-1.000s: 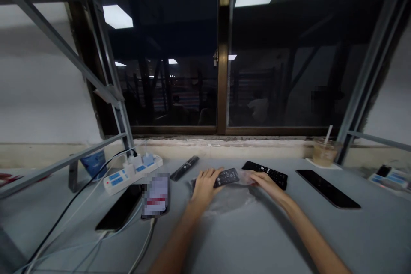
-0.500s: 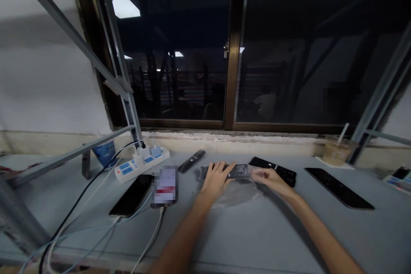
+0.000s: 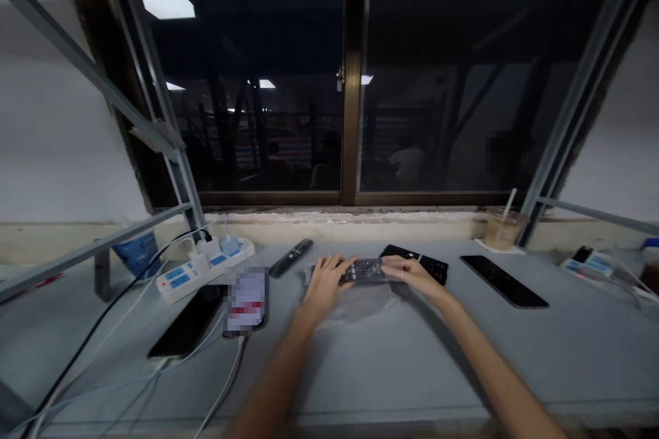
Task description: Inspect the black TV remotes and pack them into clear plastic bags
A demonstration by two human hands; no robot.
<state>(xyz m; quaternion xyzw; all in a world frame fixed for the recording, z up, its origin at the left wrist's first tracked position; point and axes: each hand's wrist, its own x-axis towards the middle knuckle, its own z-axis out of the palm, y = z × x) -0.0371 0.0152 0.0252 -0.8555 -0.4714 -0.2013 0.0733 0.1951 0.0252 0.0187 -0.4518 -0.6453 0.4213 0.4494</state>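
A dark remote control point(image 3: 364, 270) lies crosswise on the grey table, with a clear plastic bag point(image 3: 355, 305) around or under it, spreading toward me. My left hand point(image 3: 329, 278) rests on the remote's left part, its fingers spread over it. At the right end, my right hand point(image 3: 406, 269) pinches the remote or the plastic there; which of the two is too small to tell. Just behind my right hand, a black keypad device point(image 3: 430, 265) lies at a slant. Another slim remote point(image 3: 291, 258) lies to the left of my left hand.
On the left are a white power strip point(image 3: 206, 267) with cables, a black phone point(image 3: 188, 322), a lit phone point(image 3: 247, 302) and a blue cup point(image 3: 136, 254). On the right are a dark tablet-like slab point(image 3: 503, 281) and a drink cup point(image 3: 500, 232). Metal frame posts flank the window.
The whole view has shifted, so the table's things appear further left. My right hand has come slightly closer to my left hand, and more of the remote's keys show between them.
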